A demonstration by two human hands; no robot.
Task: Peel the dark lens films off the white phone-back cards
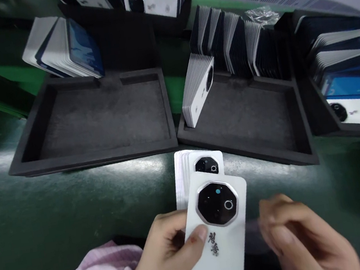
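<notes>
My left hand (169,248) grips a white phone back cover (229,248), thumb on its face and fingers beneath. The cover has a black octagonal camera area with a small teal dot and a ring, and dark characters printed below it. Just to the right, my right hand (301,234) is closed with fingertips pinched together, slightly blurred; whatever may be in them I cannot make out. Beyond the held cover, a small stack of similar white covers (182,175) lies on the dark green table, partly hidden by it.
Behind stand two black foam trays, a left tray (102,155) and a right tray (252,147). A row of white covers (197,94) leans in the right tray. More stacked panels (60,49) rest at the back left. Crumpled clear plastic (262,15) lies at the back right.
</notes>
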